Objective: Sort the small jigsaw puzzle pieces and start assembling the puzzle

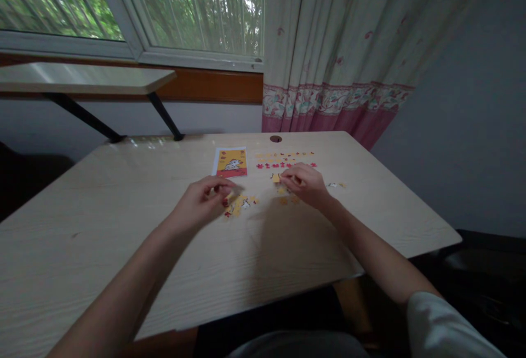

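Note:
My left hand (205, 199) is closed in a pinch above a loose pile of jigsaw puzzle pieces (236, 205), yellow, white and red. Whatever its fingertips hold, if anything, is too small to make out. My right hand (304, 183) pinches at the edge of a yellow puzzle piece (275, 178) with dark marks, low over the table. More yellow pieces (289, 201) lie just below that hand. Beyond it runs a row of red pieces (281, 166), with rows of yellow pieces (283, 155) behind. A picture card (231, 162) of a white animal on yellow and red lies behind my left hand.
The pieces lie on a pale wooden table (123, 270) with a round cable hole (275, 139) near its back edge. A few white and yellow pieces (337, 185) sit right of my right hand. A raised shelf (86, 78) stands at back left, a curtain (329, 73) behind.

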`<state>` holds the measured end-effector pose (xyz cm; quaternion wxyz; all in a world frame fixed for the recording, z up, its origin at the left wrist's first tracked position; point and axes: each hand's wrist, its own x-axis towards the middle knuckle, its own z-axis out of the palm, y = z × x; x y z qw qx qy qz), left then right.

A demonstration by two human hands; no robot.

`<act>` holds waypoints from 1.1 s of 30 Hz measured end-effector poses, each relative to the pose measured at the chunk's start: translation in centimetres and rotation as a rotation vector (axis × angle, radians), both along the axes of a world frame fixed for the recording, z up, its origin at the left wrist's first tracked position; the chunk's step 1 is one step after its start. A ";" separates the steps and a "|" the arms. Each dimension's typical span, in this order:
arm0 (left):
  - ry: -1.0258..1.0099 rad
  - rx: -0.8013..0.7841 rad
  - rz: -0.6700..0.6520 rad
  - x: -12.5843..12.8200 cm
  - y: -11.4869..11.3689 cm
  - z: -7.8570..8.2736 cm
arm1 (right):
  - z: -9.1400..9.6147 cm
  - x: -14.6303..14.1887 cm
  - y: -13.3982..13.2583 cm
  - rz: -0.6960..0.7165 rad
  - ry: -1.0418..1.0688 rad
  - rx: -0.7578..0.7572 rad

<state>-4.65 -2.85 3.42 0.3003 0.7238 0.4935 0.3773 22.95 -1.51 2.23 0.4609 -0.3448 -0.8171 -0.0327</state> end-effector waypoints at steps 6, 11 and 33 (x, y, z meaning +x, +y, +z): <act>0.434 0.024 -0.295 -3.6 1.5 -0.5 | 1.3 2.3 0.5 -0.093 0.071 -0.048; 0.535 -0.013 -0.374 -3.2 1.5 -1.2 | 1.4 2.6 0.4 -0.094 0.060 -0.055; 0.513 0.021 -0.402 -2.3 1.1 -1.2 | -1.1 8.9 8.4 -0.379 -0.059 -0.520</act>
